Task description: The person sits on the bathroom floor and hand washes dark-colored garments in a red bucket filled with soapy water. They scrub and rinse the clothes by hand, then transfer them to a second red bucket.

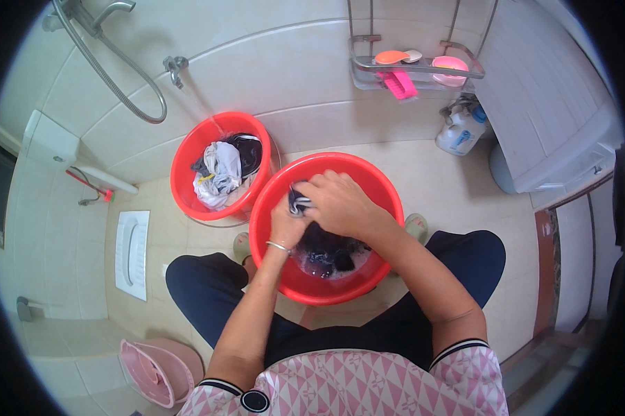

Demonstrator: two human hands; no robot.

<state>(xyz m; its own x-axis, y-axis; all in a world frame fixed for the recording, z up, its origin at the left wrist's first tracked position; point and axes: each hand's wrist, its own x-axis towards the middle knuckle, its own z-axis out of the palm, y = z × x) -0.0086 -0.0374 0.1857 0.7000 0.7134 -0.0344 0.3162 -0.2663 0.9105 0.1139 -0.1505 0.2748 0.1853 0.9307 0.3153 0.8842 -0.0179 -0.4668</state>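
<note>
Over a red plastic basin [325, 296], my left hand [287, 221] and my right hand [338, 203] both grip a bunched part of a dark wet garment [299, 200] with white stripes. The hands are close together, the right one above and beside the left. Dark cloth [328, 247] lies in sudsy water below them. To the upper left, a red bucket [180, 182] holds white, grey and black clothes [221, 166]. A thin stream of water runs into it from a wall tap [176, 70].
A squat toilet [131, 255] is set in the floor at left, with pink plastic tubs [159, 369] below it. A wire shelf [419, 67] holds a pink brush [400, 86] and a pink bowl [450, 72]. A detergent jug [460, 132] stands by the wall. A shower hose [115, 86] hangs upper left.
</note>
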